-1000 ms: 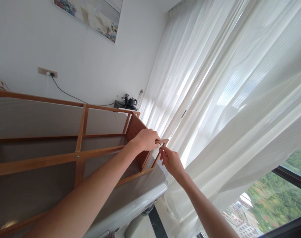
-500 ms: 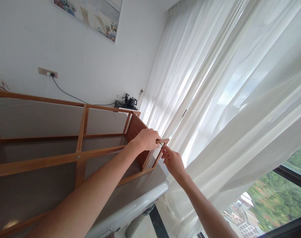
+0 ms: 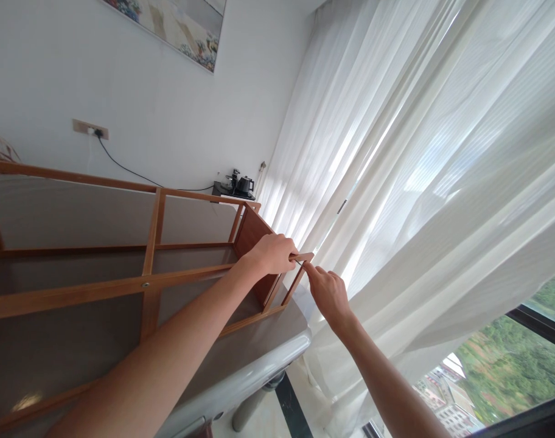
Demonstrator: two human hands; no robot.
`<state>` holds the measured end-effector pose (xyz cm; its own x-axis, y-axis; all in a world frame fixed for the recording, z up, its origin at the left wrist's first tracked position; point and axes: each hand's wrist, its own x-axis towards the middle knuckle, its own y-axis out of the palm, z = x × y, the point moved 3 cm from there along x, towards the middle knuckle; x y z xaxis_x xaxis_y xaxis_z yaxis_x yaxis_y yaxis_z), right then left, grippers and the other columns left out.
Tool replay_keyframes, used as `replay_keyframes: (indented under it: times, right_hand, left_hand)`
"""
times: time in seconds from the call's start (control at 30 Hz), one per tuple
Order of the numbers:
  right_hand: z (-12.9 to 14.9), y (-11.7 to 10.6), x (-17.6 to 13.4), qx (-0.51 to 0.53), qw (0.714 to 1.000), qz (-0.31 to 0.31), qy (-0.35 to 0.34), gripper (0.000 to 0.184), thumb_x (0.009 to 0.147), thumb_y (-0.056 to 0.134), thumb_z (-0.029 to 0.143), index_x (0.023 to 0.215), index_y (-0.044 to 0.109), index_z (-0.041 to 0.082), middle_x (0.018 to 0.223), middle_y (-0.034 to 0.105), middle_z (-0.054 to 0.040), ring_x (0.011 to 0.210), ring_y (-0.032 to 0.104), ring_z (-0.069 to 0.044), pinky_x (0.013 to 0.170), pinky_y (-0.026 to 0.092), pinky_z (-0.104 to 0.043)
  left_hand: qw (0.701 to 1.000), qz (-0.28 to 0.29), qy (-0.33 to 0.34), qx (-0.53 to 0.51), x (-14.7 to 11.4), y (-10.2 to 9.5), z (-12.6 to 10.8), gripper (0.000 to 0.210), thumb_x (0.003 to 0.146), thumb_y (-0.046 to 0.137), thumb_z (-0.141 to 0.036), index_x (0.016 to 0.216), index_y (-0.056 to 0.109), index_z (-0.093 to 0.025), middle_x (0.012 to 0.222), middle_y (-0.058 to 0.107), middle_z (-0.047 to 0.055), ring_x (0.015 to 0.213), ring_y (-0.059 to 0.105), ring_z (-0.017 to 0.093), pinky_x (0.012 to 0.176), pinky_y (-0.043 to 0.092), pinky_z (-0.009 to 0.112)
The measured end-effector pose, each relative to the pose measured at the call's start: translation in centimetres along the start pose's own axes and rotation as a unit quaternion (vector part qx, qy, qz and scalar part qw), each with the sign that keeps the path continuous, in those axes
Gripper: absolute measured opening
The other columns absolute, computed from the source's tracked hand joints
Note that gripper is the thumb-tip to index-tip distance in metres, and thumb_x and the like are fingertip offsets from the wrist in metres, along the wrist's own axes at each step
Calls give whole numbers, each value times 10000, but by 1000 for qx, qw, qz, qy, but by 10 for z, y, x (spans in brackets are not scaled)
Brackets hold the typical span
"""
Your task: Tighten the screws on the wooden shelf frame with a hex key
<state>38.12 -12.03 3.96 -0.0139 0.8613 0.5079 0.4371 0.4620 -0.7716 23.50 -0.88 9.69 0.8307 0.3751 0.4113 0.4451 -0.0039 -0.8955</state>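
A reddish-brown wooden frame (image 3: 86, 293) lies across a pale, smooth-topped table (image 3: 277, 340), its far end near the curtain. My left hand (image 3: 275, 252) is closed around the long rail near that end, beside a solid wood panel (image 3: 251, 234). Just right of it, my right hand (image 3: 327, 292) is closed with fingers pinched at the rail's end. Between the two hands shows a thin dark metal rod (image 3: 298, 262), like a hex key; the right fingers grip it and hide most of it. A round bolt head (image 3: 145, 285) sits in the near rail.
White sheer curtains (image 3: 396, 152) hang close on the right, beside a window. Behind the frame, a black kettle (image 3: 245, 184) stands on a small stand by the wall. A black cord (image 3: 126, 168) runs from the wall socket (image 3: 90, 129). Below the table is a grey leg (image 3: 254, 407).
My right hand has turned and shifted slightly right and up, its fingers now folded more over the rod. The left hand stays on the rail. The view has shifted a little.
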Motion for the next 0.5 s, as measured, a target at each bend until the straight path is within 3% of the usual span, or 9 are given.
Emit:
replay_keyframes:
  times: [0.37,0.5]
  right_hand:
    - [-4,-2,3,-42,999,-6,-26,455,862,398,-54,1176,604,203,677,569,1,507,416,-129,571,223,-300]
    - [-4,0,4,19,1000,12,-3,433,885,372,-36,1162,601,204,701,585,-11,532,459,-127,569,222,-295]
  left_hand:
    - [1000,2,4,-7,-1,0,1,168,779,551,-257,631,620,-216,655,651,34,644,602,197,539,311,292]
    - [1000,2,1,-5,0,2,2,152,777,553,-258,679,665,-228,692,678,40,666,618,207,560,334,292]
